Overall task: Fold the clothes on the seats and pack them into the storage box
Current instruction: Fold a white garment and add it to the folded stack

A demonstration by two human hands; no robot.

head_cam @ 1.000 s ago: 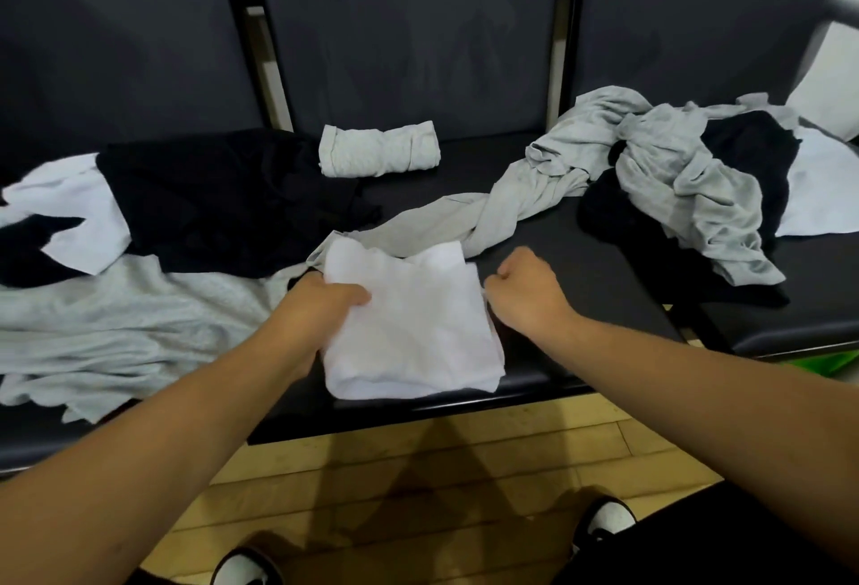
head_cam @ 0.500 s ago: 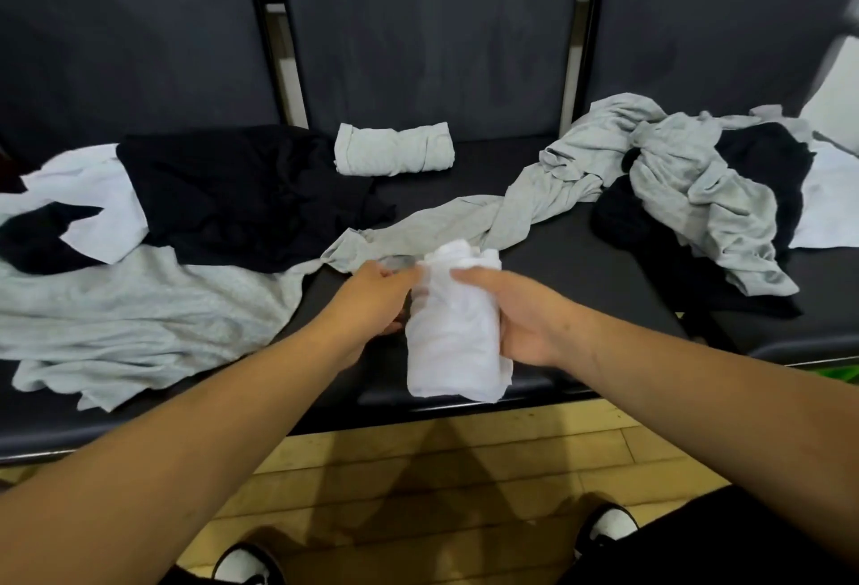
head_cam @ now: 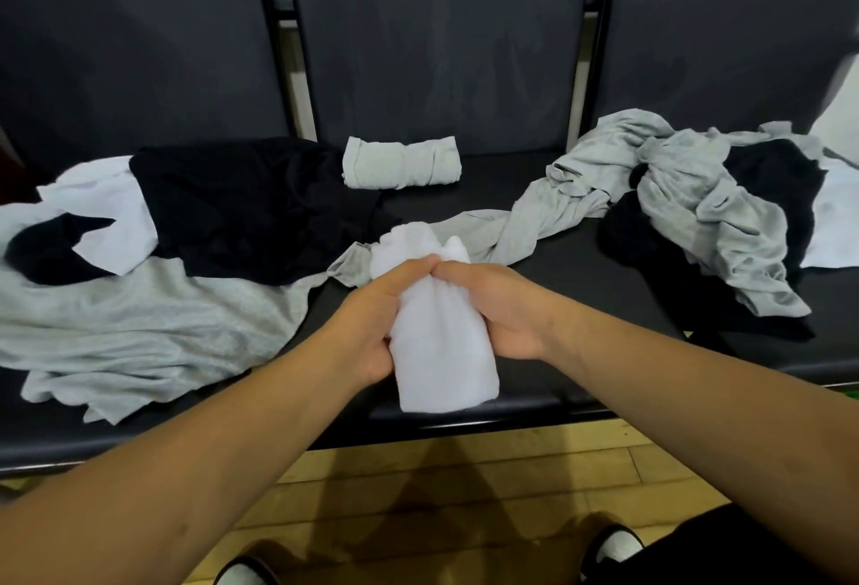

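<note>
**Clothes lying across three seats, one roll held at the front**

The rolled cloth (head_cam: pixel 441 352) is sitting between the left hand (head_cam: pixel 372 319) and the right hand (head_cam: pixel 492 305), over the front part of the middle seat (head_cam: pixel 581 296). Behind it, a second roll (head_cam: pixel 402 162) is lying near the backrest (head_cam: pixel 437 50). A twisted garment (head_cam: pixel 534 222) is stretching from just behind the held roll rightward into a heap (head_cam: pixel 720 222) that is lying on the right seat (head_cam: pixel 743 361). On the left seat (head_cam: pixel 46 422), layered garments (head_cam: pixel 139 305) are lying spread, overlapping one another.

Left hand (head_cam: pixel 372 319) and right hand (head_cam: pixel 492 305) grip a rolled white garment (head_cam: pixel 441 352) from both sides above the dark seat (head_cam: pixel 581 287). A rolled grey garment (head_cam: pixel 402 162) lies behind; loose clothes (head_cam: pixel 139 305) flank it.
</note>
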